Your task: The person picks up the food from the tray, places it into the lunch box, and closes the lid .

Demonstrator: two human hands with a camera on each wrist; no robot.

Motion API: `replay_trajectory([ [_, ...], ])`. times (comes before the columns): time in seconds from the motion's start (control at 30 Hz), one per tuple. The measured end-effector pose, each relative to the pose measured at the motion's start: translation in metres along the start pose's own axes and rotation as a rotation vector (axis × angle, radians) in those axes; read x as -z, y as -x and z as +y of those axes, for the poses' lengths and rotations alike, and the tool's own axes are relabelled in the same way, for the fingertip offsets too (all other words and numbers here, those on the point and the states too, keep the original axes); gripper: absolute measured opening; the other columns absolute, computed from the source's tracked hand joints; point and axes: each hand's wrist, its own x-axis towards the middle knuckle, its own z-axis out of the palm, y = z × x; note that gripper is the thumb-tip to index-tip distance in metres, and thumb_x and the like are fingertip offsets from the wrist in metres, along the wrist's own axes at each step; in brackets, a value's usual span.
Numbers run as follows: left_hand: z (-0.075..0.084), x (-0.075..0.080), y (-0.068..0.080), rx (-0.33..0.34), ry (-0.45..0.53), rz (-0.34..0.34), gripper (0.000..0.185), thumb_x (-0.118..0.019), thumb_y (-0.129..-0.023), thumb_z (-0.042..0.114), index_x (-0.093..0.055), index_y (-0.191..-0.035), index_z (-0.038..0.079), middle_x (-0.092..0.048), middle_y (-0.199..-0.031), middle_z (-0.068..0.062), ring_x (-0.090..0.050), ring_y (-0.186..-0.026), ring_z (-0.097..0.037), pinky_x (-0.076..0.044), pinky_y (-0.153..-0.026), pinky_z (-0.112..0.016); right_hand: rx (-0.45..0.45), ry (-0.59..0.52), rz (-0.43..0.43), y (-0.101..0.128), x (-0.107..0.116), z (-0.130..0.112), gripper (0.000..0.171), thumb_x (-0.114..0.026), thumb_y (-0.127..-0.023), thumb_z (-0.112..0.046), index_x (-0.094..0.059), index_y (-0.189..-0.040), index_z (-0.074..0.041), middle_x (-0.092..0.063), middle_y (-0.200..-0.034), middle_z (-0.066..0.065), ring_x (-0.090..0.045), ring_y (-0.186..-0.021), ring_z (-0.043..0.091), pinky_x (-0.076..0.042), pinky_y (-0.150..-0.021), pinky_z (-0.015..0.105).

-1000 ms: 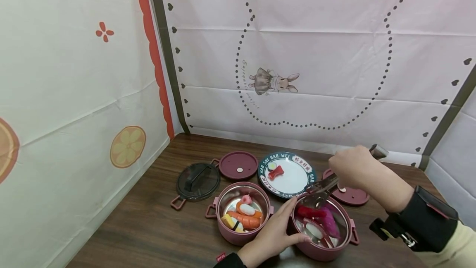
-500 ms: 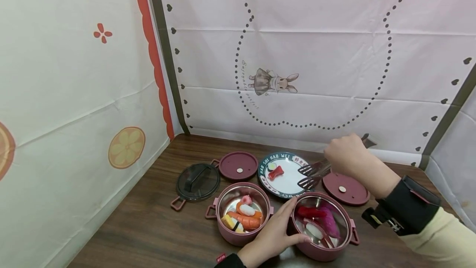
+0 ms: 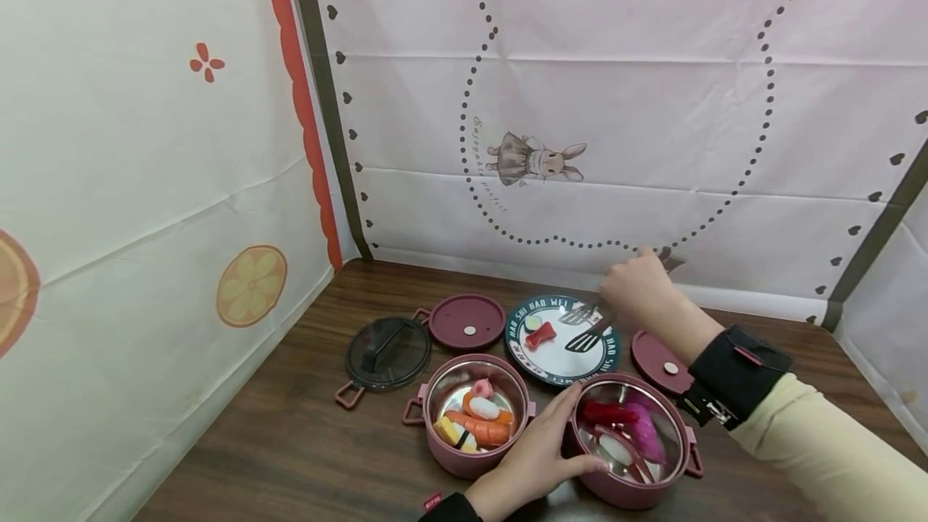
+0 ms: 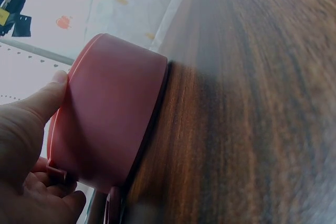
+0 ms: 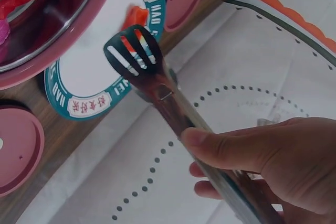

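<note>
My right hand grips the handle of metal tongs. Their two slotted tips stand apart over a white plate with a teal rim and hold nothing. A red toy piece and a small roll lie on the plate. In the right wrist view my right hand holds the tongs above the plate. My left hand holds the right pink pot, thumb on its rim. The left wrist view shows that hand round the pot's wall.
A second pink pot with several toy sushi stands left of my left hand. A black glass lid and a pink lid lie behind it, and another pink lid lies right of the plate. Printed cloth walls close the brown table's back and left.
My right hand has carried the tongs left and away, from above the right pot to above the plate. My left hand has stayed on the pot.
</note>
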Motion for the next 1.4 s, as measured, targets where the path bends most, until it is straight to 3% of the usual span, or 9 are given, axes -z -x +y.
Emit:
replay_trajectory([
  [0.3,-0.003,-0.001,-0.001,-0.015,-0.017,0.005,0.093,-0.074,-0.086,0.05,-0.025,-0.159,0.019,-0.03,-0.164,0.001,-0.034,-0.149,-0.02,-0.033,-0.117,-0.057,0.058,0.104,0.021,-0.019,-0.011,-0.017,0.009,-0.083,-0.076,-0.015,-0.074,-0.078,-0.016,-0.075,-0.085,0.0,-0.063,-0.07,0.019,-0.05,-0.075,0.037],
  [0.5,-0.004,-0.001,0.0,-0.002,-0.003,-0.009,0.093,-0.073,-0.086,0.051,-0.025,-0.159,0.02,-0.03,-0.164,0.001,-0.034,-0.149,-0.019,-0.032,-0.117,-0.058,0.067,0.146,0.038,-0.03,-0.022,-0.025,0.008,-0.083,-0.077,-0.014,-0.076,-0.082,-0.016,-0.076,-0.089,0.0,-0.067,-0.076,0.021,-0.052,-0.088,0.045],
  [0.87,-0.007,0.0,0.002,0.009,0.004,-0.019,0.092,-0.074,-0.086,0.051,-0.026,-0.158,0.022,-0.032,-0.163,0.001,-0.037,-0.147,-0.018,-0.04,-0.115,-0.049,0.073,0.188,-0.006,-0.044,-0.032,-0.041,0.018,-0.085,-0.073,-0.017,-0.077,-0.089,-0.018,-0.075,-0.091,-0.001,-0.067,-0.078,0.02,-0.052,-0.088,0.04],
  [1.13,-0.007,0.001,0.001,0.017,0.016,-0.031,0.092,-0.073,-0.086,0.052,-0.026,-0.159,0.023,-0.032,-0.163,0.002,-0.037,-0.147,-0.018,-0.041,-0.115,-0.047,0.07,0.189,-0.005,-0.049,-0.036,-0.044,0.012,-0.084,-0.075,-0.016,-0.077,-0.085,-0.019,-0.075,-0.082,-0.002,-0.062,-0.069,0.018,-0.048,-0.079,0.036],
  [1.4,-0.006,0.002,0.001,0.017,0.017,-0.032,0.091,-0.073,-0.086,0.051,-0.026,-0.159,0.023,-0.032,-0.163,0.001,-0.037,-0.147,-0.018,-0.041,-0.115,-0.048,0.086,0.185,-0.025,-0.048,-0.036,-0.041,0.014,-0.084,-0.074,-0.016,-0.077,-0.086,-0.019,-0.075,-0.084,-0.002,-0.065,-0.071,0.018,-0.052,-0.086,0.039],
])
